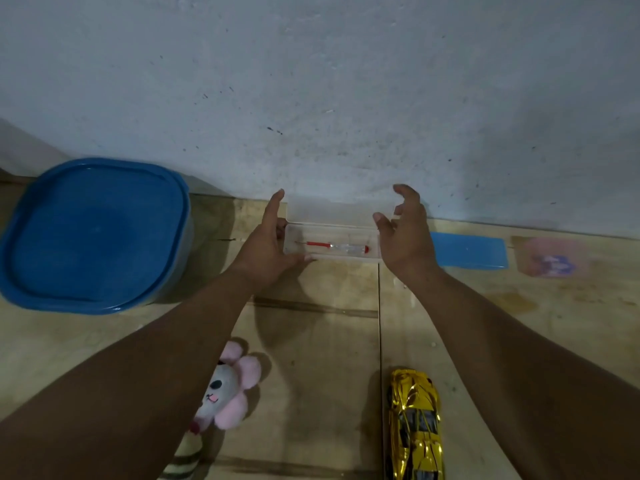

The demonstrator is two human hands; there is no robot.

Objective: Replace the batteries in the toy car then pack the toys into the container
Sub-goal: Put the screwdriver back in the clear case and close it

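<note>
Opening the clear case [332,258] for its red screwdriver [332,246].
Left hand [266,251] grips the case end; right hand [403,237] hovers, fingers loosely spread: a one-sided hold might tip it.

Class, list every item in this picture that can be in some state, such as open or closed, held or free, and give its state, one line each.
Blue container: lid on.
Clear case: lid open.
Screwdriver: lying inside the clear case.
Left hand: holding the case's left end.
Right hand: fingers spread, holding nothing.
Gold toy car: on the floor, untouched.
Plush toy: on the floor, untouched.
</note>
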